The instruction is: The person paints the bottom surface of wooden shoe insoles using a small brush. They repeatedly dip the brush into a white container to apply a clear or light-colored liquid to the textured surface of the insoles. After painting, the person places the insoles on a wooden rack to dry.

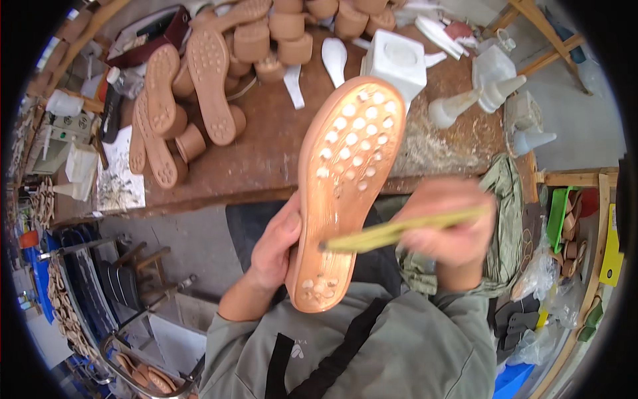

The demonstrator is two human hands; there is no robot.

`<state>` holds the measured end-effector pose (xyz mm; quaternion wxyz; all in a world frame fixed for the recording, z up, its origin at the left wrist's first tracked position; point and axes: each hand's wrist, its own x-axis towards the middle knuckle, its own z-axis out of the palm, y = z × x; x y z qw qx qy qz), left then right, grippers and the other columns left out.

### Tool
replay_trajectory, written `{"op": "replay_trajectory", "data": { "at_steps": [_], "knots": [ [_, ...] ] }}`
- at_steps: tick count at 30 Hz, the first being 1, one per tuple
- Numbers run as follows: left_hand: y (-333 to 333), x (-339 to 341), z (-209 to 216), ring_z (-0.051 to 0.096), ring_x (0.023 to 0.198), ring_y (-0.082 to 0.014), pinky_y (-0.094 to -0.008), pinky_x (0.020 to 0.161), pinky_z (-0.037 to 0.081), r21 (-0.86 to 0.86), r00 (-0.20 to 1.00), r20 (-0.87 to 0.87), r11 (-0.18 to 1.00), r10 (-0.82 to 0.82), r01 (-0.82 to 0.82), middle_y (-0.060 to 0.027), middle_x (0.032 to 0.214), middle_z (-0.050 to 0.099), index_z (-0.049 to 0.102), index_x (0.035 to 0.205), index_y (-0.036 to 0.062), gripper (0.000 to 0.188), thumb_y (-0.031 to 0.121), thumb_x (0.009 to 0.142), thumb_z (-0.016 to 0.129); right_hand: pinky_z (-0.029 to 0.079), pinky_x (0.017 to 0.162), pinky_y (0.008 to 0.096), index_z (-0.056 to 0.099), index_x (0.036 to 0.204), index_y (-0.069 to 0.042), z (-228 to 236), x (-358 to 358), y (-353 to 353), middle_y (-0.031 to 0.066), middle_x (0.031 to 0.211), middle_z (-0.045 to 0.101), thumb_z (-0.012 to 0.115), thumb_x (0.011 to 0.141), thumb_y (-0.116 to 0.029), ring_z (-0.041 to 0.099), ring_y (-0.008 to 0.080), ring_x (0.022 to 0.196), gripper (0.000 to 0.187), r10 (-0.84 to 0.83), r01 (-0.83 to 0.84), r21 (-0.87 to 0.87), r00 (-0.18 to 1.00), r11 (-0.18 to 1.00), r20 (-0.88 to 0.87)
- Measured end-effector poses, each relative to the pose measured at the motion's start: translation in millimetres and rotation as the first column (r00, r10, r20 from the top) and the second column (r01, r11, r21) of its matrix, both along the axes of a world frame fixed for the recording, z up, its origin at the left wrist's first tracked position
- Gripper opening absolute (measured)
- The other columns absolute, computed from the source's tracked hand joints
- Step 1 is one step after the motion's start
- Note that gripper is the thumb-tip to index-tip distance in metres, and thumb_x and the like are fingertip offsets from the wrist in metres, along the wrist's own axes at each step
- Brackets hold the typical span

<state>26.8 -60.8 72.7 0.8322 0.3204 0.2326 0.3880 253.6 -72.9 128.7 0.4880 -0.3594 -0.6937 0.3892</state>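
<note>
The sole [342, 199] is glossy tan with rows of pale round dots; the flat stick [405, 231] is yellow-green, dark-tipped. Reddish-brown bench [266, 156], smeared whitish toward its near right corner; tan dotted soles [211, 80] toward its left edge

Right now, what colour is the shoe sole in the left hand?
The shoe sole is shiny tan, best seen in the head view.

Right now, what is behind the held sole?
The bench and part of the white container show past the sole; the left hand holds its left edge. Any fingers beneath, and the bench stretch it covers, are hidden.
</note>
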Motion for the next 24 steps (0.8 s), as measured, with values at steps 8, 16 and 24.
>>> {"op": "replay_trajectory", "data": {
  "at_steps": [8, 16, 24],
  "knots": [
    [-3, -2, -1, 0.05, 0.121, -0.0298, -0.0404, 0.095, 0.045, 0.116, 0.988, 0.114, 0.989, -0.1, 0.087, -0.021, 0.132, 0.045, 0.017, 0.143, -0.0023, 0.076, 0.043, 0.091, 0.049, 0.045, 0.052, 0.0245, 0.067, 0.095, 0.005, -17, 19, 32, 0.0101, 0.079, 0.066, 0.066, 0.081, 0.0, 0.058, 0.0132, 0.055, 0.015, -0.489, 0.385, 0.516, 0.869, 0.765, 0.076],
    [5, 10, 4, 0.056, 0.111, -0.0261, -0.036, 0.091, 0.047, 0.214, 0.986, -0.066, 0.967, 0.154, -0.137, -0.019, 0.129, 0.048, 0.022, 0.14, 0.0002, 0.055, 0.034, 0.098, 0.033, 0.045, 0.051, 0.0284, 0.062, 0.088, 0.0, -32, 27, -28, 0.0175, 0.082, 0.06, 0.063, 0.082, -0.013, 0.056, 0.0142, 0.058, 0.013, -0.33, 0.271, -0.188, 0.767, 0.944, -0.551],
    [11, 12, 3, 0.06, 0.104, -0.0255, -0.0349, 0.088, 0.049, 0.224, 0.985, -0.054, 0.963, 0.167, -0.151, -0.0186, 0.123, 0.053, 0.022, 0.142, 0.0001, 0.056, 0.035, 0.099, 0.033, 0.048, 0.058, 0.0278, 0.061, 0.096, 0.001, -8, 1, -25, 0.0137, 0.079, 0.064, 0.064, 0.076, -0.001, 0.062, 0.0196, 0.066, 0.02, -0.224, 0.03, 0.387, 0.856, 0.921, 0.467]
  ]
}}
